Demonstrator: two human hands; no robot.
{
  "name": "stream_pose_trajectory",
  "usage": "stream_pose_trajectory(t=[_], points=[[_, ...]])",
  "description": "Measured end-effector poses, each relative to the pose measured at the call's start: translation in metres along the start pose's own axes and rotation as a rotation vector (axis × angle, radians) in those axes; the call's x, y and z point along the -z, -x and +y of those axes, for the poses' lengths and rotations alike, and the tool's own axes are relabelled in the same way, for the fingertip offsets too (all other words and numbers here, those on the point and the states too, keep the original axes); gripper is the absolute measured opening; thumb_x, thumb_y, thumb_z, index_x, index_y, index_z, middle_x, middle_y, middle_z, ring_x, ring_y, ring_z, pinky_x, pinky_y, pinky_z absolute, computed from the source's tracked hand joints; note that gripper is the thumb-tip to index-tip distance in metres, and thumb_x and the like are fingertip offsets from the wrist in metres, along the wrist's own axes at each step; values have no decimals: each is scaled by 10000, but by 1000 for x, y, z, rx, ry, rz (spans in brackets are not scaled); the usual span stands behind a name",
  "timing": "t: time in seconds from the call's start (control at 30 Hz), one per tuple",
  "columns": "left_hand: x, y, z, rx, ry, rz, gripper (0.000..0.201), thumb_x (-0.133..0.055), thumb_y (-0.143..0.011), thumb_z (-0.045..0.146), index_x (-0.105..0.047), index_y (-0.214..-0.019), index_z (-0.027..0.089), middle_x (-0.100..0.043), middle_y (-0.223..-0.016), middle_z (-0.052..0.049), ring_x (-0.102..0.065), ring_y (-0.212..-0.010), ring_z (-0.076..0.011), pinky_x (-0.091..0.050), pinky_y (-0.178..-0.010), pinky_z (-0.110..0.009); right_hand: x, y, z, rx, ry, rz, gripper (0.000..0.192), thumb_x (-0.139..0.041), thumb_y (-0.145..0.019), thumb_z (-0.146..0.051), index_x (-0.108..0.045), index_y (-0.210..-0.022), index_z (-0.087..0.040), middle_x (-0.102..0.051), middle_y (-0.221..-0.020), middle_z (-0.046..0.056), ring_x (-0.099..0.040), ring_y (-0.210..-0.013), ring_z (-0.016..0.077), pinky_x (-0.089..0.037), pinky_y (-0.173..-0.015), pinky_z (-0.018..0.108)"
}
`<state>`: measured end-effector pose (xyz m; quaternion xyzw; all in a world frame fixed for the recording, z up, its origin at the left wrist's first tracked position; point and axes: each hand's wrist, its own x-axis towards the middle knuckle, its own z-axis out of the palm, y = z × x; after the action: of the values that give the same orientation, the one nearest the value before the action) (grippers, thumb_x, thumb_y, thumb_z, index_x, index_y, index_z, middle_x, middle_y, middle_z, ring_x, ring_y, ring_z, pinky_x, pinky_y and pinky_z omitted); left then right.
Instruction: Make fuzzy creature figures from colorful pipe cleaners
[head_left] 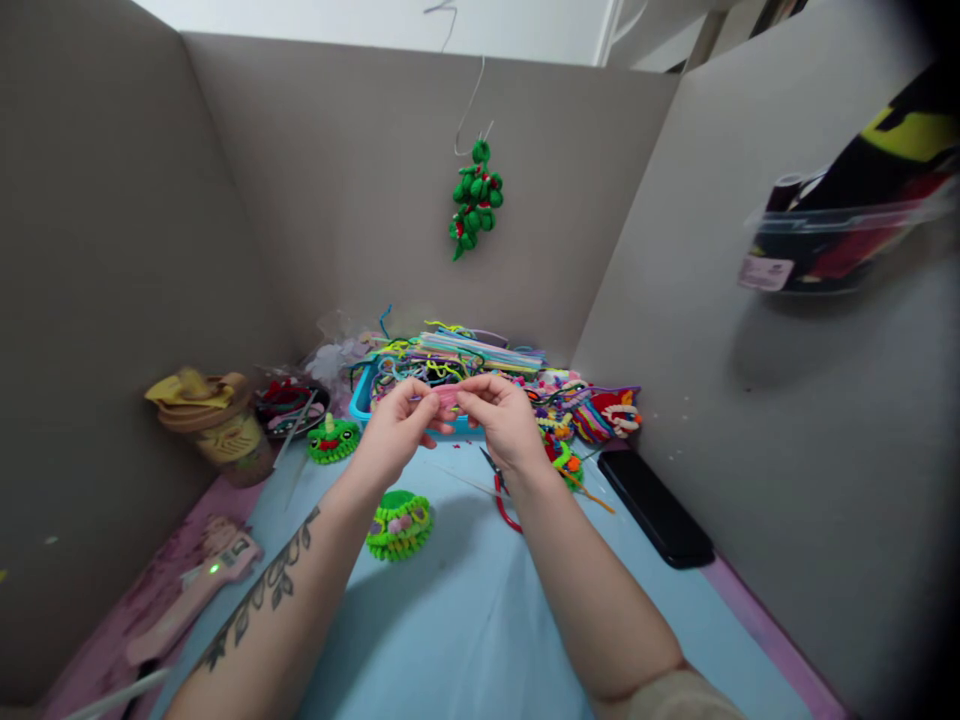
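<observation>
My left hand [406,420] and my right hand [501,415] meet above the far half of the blue table cover [442,630]. Between their pinched fingertips is a small, soft-looking pink piece [448,396]; fingers hide part of it, and its exact kind is unclear. Below the hands a fuzzy bright-green craft piece [400,525] with pink and lilac bits lies on the cover. Red-handled scissors [507,512] rest close to my right wrist, partly hidden by it. Behind the hands is a blue basket [361,392] heaped with colourful fuzzy stems [480,350].
A pink glue gun [196,598] with a lit green light lies at left. Nearby stand a lidded cup [225,430], a dark bowl [292,410] and a green frog-like piece [333,440]. At right lies a black phone [656,507]. Grey panels [420,190] enclose the table.
</observation>
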<state>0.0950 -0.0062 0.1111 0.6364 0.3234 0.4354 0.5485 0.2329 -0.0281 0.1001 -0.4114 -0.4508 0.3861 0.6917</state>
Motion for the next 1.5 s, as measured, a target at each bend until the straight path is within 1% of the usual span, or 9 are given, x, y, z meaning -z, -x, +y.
stream_pose_trajectory(t=[0.2, 0.4, 0.5, 0.6, 0.87, 1.07, 1.17, 1.3, 1.5], points=[[-1, 0, 2, 54, 121, -11, 287, -613, -760, 434, -457, -777, 193, -637, -722, 10, -616, -621, -110, -426, -451, -169, -2, 0, -1, -7, -18, 2, 180, -714, -602, -283, -634, -719, -172, -636, -643, -3, -515, -531, 95, -376, -463, 211], [1, -1, 2, 85, 240, -12, 269, -676, -711, 369, -495, -755, 176, -613, -715, 19, -587, -626, -90, -446, -488, -171, -2, 0, 0, -14, -67, -7, 168, -724, -601, -265, -643, -715, -171, -601, -585, -29, -449, -468, 68, -329, -444, 205], [0, -2, 3, 89, 281, 31, 256, -687, -689, 333, -495, -716, 165, -604, -650, 27, -557, -560, -70, -453, -514, -179, -2, 0, 1, -37, -43, -15, 174, -720, -605, -278, -639, -712, -168, -562, -525, -43, -385, -422, 59, -271, -402, 202], [-1, -3, 2, 70, 272, 86, 232, -675, -682, 296, -488, -667, 159, -594, -589, 34, -531, -508, -59, -440, -512, -177, -3, 0, 1, -41, -2, -16, 186, -716, -604, -294, -634, -709, -165, -544, -512, -43, -373, -416, 59, -263, -390, 200], [-1, -4, -3, 39, 173, 97, 207, -657, -687, 288, -494, -666, 163, -646, -627, 13, -554, -502, -72, -454, -524, -196, 8, -4, -2, 30, 109, -19, 200, -644, -699, -353, -661, -797, -179, -552, -578, -29, -395, -448, 77, -299, -416, 217], [-3, -1, -2, -31, 56, 106, 176, -622, -712, 295, -503, -679, 170, -636, -633, 17, -579, -541, -98, -477, -557, -225, 15, -4, -9, 292, 539, -30, 142, -595, -742, -281, -619, -641, -183, -585, -671, 15, -516, -658, 145, -402, -606, 263], [-5, 3, 3, -91, -66, 118, 153, -584, -738, 281, -494, -668, 178, -606, -588, 26, -579, -552, -112, -462, -558, -229, 13, -1, -13, 366, 681, -27, 127, -562, -744, -218, -627, -640, -185, -584, -673, 24, -524, -670, 154, -403, -618, 272], [-7, 6, 5, -172, -245, 121, 151, -535, -766, 274, -485, -652, 188, -587, -578, 22, -559, -562, -124, -422, -544, -232, 11, 0, -11, 337, 695, -24, 129, -528, -729, -188, -633, -654, -189, -590, -662, 22, -530, -647, 152, -407, -598, 268], [-5, 5, -4, -262, -437, 90, 191, -509, -808, 315, -505, -663, 190, -565, -599, 31, -489, -555, -107, -354, -533, -223, 12, -5, -1, 215, 677, 4, 114, -509, -678, -190, -611, -628, -187, -605, -643, 10, -523, -617, 147, -398, -575, 262]])
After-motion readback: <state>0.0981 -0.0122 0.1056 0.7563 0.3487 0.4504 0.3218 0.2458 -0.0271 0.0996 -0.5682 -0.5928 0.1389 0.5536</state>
